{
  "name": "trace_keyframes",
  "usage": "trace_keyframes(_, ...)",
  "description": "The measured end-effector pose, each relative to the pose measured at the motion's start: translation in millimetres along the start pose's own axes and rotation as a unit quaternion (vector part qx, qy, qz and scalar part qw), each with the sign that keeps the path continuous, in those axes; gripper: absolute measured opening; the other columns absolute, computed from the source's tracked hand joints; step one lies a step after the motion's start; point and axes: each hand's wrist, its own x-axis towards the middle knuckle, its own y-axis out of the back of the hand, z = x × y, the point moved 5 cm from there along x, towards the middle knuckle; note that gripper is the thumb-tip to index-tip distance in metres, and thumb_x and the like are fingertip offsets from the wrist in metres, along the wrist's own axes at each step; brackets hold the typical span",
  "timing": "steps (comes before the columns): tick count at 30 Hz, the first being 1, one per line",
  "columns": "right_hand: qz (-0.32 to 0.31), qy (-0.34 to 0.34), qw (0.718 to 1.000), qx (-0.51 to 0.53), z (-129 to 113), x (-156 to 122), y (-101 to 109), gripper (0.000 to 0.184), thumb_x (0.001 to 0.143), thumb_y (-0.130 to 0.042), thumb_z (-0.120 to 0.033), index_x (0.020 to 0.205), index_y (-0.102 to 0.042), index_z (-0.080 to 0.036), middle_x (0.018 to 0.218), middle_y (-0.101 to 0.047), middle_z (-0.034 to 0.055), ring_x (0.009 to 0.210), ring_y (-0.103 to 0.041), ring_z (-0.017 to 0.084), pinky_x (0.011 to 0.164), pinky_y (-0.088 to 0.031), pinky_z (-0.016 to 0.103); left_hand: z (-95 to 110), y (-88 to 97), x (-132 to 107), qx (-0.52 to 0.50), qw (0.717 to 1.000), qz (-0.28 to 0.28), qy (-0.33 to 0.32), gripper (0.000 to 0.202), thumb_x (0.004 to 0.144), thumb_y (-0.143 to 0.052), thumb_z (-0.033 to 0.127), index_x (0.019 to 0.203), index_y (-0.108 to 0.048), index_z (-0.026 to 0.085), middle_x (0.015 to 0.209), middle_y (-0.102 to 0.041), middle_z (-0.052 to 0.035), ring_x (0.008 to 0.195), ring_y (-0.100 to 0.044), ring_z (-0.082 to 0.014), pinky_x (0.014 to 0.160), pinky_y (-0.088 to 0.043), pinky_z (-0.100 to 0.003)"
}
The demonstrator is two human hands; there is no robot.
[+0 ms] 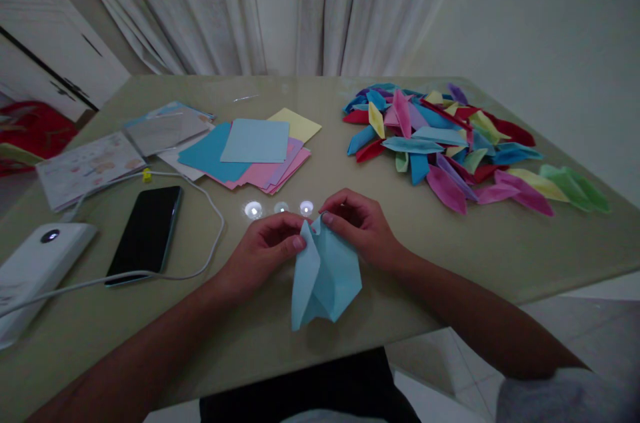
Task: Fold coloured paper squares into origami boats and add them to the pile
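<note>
A light blue sheet of origami paper [333, 269], creased and partly folded, is held between both hands above the near part of the table. My left hand [267, 246] pinches its upper left edge between thumb and fingers. At the top right corner, my right hand [363, 223] grips the paper the same way, thumb in front. The lower part of the sheet hangs loose toward me, with folds standing open. Beyond the hands lies a stack of coloured paper squares [255, 141], light blue on top, with blue, pink, purple and yellow showing beneath.
A heap of folded coloured paper pieces [425, 136] spreads over the right side of the table [500, 256]. On the left are a black-screened phone [147, 233], a white power bank [45, 269], a looping white cable [213, 209] and flat printed packets [93, 166].
</note>
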Motion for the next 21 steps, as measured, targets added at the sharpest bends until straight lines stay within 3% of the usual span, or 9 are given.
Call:
trace_keyframes(5, -0.015, 0.005, 1.000, 0.008, -0.5, -0.7, -3.0, 0.028, 0.086, -0.090, -0.041, 0.096, -0.074, -0.021, 0.087, -0.073, 0.0018, 0.075, -0.066, 0.014, 0.066, -0.054, 0.026, 7.4, -2.4, 0.6, 0.049, 0.998, 0.005, -0.034, 0.032, 0.082, -0.093, 0.048, 0.092, -0.081, 0.020, 0.088, -0.076, -0.0054, 0.079, -0.069, -0.0191, 0.069, -0.055, -0.028)
trace_keyframes(11, -0.025, -0.003, 1.000, 0.018, 0.4, 0.0, -4.9, 0.031, 0.083, -0.093, -0.041, 0.095, -0.073, -0.021, 0.085, -0.073, 0.0009, 0.074, -0.066, 0.014, 0.066, -0.055, 0.026, 14.0, -1.5, -2.8, 0.141, 0.986, 0.025, -0.082, 0.022, 0.096, -0.079, 0.042, 0.091, -0.082, 0.021, 0.091, -0.076, -0.0052, 0.082, -0.068, -0.0179, 0.071, -0.053, -0.028)
trace_keyframes(16, -0.048, -0.014, 0.998, 0.042, 0.0, -0.3, -5.3, 0.028, 0.093, -0.084, -0.046, 0.101, -0.075, -0.020, 0.085, -0.071, 0.0009, 0.071, -0.064, 0.013, 0.065, -0.054, 0.025, 14.2, -0.2, -6.2, 0.115, 0.988, 0.074, -0.065, 0.022, 0.088, -0.088, 0.036, 0.105, -0.079, 0.024, 0.096, -0.078, -0.0036, 0.084, -0.073, -0.0183, 0.071, -0.057, -0.027)
trace_keyframes(21, -0.071, -0.007, 0.997, 0.030, 0.6, -2.4, -7.5, 0.044, 0.080, -0.096, -0.041, 0.111, -0.072, -0.022, 0.099, -0.073, 0.0030, 0.079, -0.067, 0.014, 0.070, -0.057, 0.026, 15.0, 0.9, -6.9, 0.093, 0.986, 0.114, -0.073, 0.032, 0.082, -0.094, 0.036, 0.103, -0.073, 0.023, 0.095, -0.076, -0.0020, 0.084, -0.073, -0.0179, 0.072, -0.059, -0.027)
